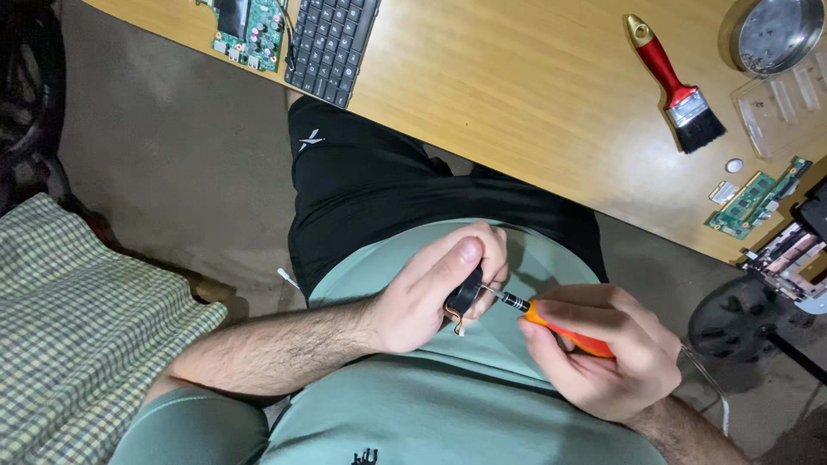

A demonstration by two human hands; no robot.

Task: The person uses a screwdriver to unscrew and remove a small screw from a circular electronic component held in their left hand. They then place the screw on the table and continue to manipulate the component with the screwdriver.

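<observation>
left hand (431, 297): closed around a small black part (465, 294), held over the lap in front of the green shirt
right hand (603, 349): wrapped tight on an orange screwdriver (568, 331), its tip touching the black part
desk (534, 103): wooden, beyond the knees
on the desk: red-handled brush (676, 86), black keyboard (332, 43), green circuit board (254, 30), memory stick (743, 202), metal bowl (780, 34)

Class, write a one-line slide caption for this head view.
Left hand grips small black part; right hand drives orange screwdriver into it.
</observation>
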